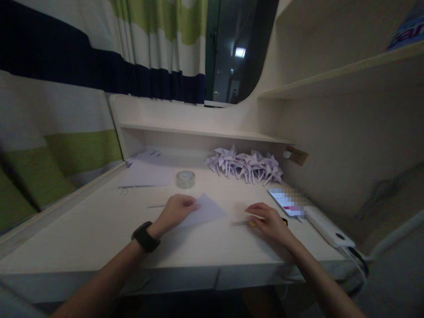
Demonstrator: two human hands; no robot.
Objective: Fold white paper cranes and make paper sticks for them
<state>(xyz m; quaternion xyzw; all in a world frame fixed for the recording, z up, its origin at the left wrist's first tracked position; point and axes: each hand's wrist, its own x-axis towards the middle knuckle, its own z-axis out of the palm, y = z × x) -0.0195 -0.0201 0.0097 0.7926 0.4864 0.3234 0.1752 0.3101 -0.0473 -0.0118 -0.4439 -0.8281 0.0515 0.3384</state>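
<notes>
My left hand rests on the desk with its fingers closed on the left edge of a folded white paper sheet. A black watch sits on that wrist. To the right, my right hand lies on the desk with fingers curled over a thin tool with a yellow and black handle, perhaps a knife or ruler. The tool's far part is blurred. The paper lies between both hands.
A pile of folded paper pinwheels sits at the back. A tape roll and loose white sheets lie back left. A phone and white power bank with cables lie right. A shelf runs above.
</notes>
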